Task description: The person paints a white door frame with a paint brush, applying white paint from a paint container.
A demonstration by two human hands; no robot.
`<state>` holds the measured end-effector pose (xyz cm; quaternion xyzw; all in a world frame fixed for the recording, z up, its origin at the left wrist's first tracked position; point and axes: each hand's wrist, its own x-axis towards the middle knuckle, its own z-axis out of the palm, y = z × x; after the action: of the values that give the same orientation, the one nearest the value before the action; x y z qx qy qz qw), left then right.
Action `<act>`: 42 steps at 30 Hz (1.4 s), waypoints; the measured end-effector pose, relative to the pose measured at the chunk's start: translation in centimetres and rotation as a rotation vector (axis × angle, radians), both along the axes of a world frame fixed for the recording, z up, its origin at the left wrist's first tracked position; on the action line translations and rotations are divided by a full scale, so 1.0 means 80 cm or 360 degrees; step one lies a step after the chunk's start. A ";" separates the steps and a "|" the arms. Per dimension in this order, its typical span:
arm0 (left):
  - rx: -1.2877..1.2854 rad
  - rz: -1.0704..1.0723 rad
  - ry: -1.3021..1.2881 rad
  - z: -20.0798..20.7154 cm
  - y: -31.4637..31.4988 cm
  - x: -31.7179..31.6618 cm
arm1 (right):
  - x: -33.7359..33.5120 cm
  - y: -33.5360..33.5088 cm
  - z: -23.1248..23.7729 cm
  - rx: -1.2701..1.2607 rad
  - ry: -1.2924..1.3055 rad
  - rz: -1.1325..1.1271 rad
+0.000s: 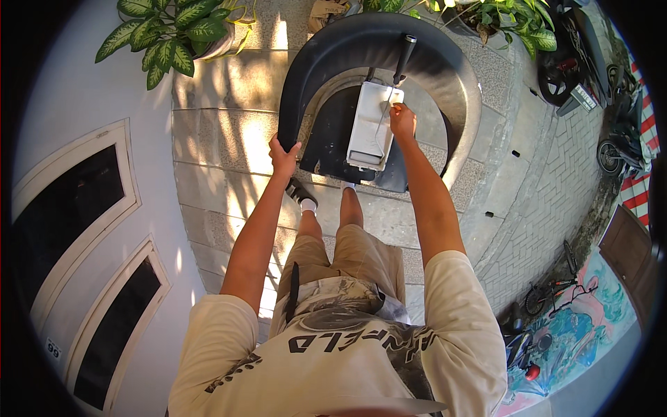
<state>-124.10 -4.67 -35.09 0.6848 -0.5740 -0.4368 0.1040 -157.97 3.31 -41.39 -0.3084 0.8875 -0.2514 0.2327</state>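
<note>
Roller (404, 61) across white tray (368, 115), dark chair (299, 80), plants (164, 35)

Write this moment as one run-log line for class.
left hand: gripping black curved frame | right hand: at white tray | paint roller: across tray

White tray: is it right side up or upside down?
Right side up: the tray shows its hollow inside and raised rim.
</note>
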 end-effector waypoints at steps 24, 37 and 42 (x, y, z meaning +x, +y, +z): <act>-0.0001 -0.0087 -0.0141 0.005 0.001 0.001 | 0.017 0.051 0.027 -0.0255 -0.0052 0.0300; -0.0004 -0.0036 -0.0053 -0.001 0.002 0.004 | 0.021 0.038 0.020 -0.0184 -0.0060 0.0018; 0.0024 -0.0017 -0.0042 0.001 0.001 -0.002 | 0.004 0.027 -0.005 -0.0225 -0.0101 0.0015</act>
<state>-124.25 -4.58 -34.99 0.6881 -0.5757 -0.4325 0.0890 -157.65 5.46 -41.78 -0.3201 0.8582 -0.3220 0.2395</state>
